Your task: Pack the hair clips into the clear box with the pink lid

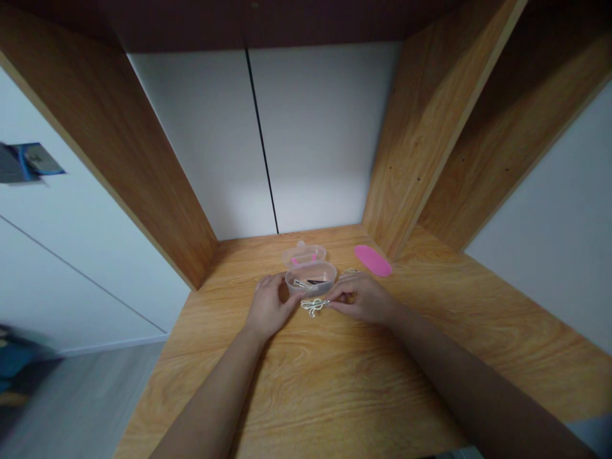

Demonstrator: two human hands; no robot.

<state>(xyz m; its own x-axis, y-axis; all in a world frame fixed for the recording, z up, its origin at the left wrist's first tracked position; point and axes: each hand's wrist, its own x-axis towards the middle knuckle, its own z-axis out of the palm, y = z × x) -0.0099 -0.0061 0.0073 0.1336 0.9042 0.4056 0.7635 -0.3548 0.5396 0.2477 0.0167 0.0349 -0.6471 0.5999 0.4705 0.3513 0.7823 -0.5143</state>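
Note:
A small clear plastic box with its lid hinged back sits on the wooden desk; small dark and metallic items lie inside. My left hand rests against the box's left side, fingers curled toward it. My right hand is pinched on the end of a pale looped cord that lies on the desk just in front of the box.
A flat pink oval piece lies behind my right hand, near the wooden divider panel. Wooden side panels stand left and right, with a white back wall behind. The floor drops away at the left.

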